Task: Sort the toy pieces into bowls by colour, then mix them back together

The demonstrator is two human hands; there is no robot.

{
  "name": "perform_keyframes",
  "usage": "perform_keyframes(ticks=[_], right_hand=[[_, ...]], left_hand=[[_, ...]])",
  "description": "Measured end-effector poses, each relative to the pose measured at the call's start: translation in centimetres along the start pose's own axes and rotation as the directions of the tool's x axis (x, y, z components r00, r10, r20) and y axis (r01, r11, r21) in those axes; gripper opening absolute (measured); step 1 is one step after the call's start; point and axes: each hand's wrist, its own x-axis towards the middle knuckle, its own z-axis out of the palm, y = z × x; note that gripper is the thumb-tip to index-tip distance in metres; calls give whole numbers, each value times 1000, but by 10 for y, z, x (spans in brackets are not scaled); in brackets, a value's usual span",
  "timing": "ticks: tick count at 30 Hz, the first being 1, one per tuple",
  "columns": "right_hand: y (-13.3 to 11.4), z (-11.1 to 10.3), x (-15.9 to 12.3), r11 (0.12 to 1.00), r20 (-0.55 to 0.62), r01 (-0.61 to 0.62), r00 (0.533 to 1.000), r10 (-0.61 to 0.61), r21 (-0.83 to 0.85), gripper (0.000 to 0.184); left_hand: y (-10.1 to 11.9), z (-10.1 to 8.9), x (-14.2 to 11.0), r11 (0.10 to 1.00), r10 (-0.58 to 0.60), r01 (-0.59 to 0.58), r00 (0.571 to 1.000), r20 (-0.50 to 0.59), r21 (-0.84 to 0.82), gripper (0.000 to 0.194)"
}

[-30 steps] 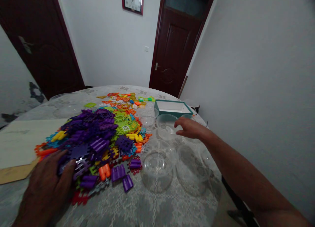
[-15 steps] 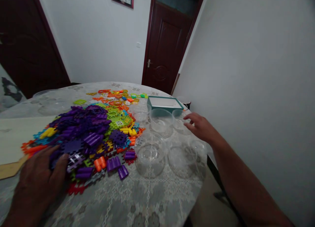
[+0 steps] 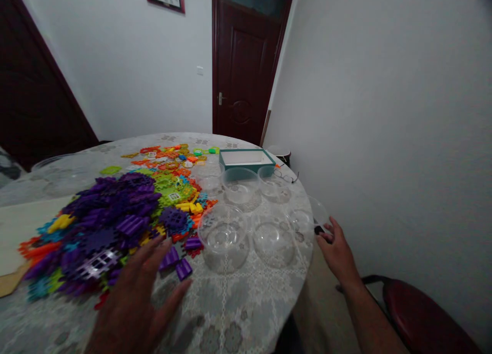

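Observation:
A heap of plastic building pieces point(image 3: 115, 210), mostly purple with green, orange and yellow ones, covers the left half of the round table point(image 3: 238, 303). My left hand point(image 3: 138, 292) is spread flat, fingers apart, over the lace cloth at the heap's near edge, beside two loose purple pieces point(image 3: 179, 264). It holds nothing. My right hand point(image 3: 337, 251) is at the table's right edge with fingers apart, its fingertips next to a small clear bowl point(image 3: 313, 214) that sits on the rim. Whether it touches the bowl is unclear.
Several clear bowls stand right of the heap, the nearest two side by side point(image 3: 223, 236) point(image 3: 273, 240). A teal box point(image 3: 246, 159) and a pair of glasses point(image 3: 286, 177) lie at the far side. A pale board point(image 3: 23, 226) lies at the left. A red chair point(image 3: 418, 313) stands at the right.
My left hand came off the purple pieces and moved right onto the cloth. My right hand drew back from the far bowls to the table's right edge. The view turned right.

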Motion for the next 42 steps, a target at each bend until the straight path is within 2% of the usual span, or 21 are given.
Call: perform_keyframes(ticks=[3,5,10,16,20,23,24,26,28,30,31,32,34,37,42], right_hand=[[-8,14,6,999,-16,7,1000,-6,48,103],[-15,22,13,998,-23,-2,1000,4,67,106],[-23,40,34,998,-34,14,999,-12,69,103],[-21,55,47,996,-36,44,999,-41,82,102],[-22,51,29,994,-134,40,991,-27,98,93],[-25,43,-3,988,-196,129,974,-110,84,62],[-27,40,-16,979,-188,193,966,-178,66,48],[-32,35,-41,931,-94,364,928,-360,34,22],[-38,34,-63,834,54,551,832,-552,40,10],[-46,38,-78,719,190,692,698,-691,73,14],[-49,42,-82,676,238,733,645,-726,76,20],[-53,46,-84,652,273,755,614,-740,68,28],[-59,58,-83,656,308,755,618,-723,27,40],[-66,76,-72,694,296,719,670,-681,-32,48],[-79,96,-48,698,321,714,674,-665,-53,41]], left_hand=[[55,21,15,990,118,-122,991,58,74,66],[72,36,25,982,134,-143,988,74,126,61],[72,67,42,973,108,-139,980,168,184,44],[72,85,54,978,67,-108,972,226,176,35],[73,89,66,980,28,-76,967,252,184,36],[73,91,73,981,-8,-48,960,279,190,37],[73,92,75,981,-19,-38,958,287,191,37],[73,95,76,981,-41,-19,953,299,195,37],[72,96,77,980,-60,-2,950,307,199,38],[72,97,76,980,-66,3,947,313,199,39],[72,97,76,980,-68,3,947,314,201,39],[72,97,76,979,-68,3,947,313,202,39],[71,96,76,980,-61,-2,950,307,198,39],[69,94,76,981,-41,-18,954,298,193,39],[69,93,76,978,-20,-39,960,281,205,39]])
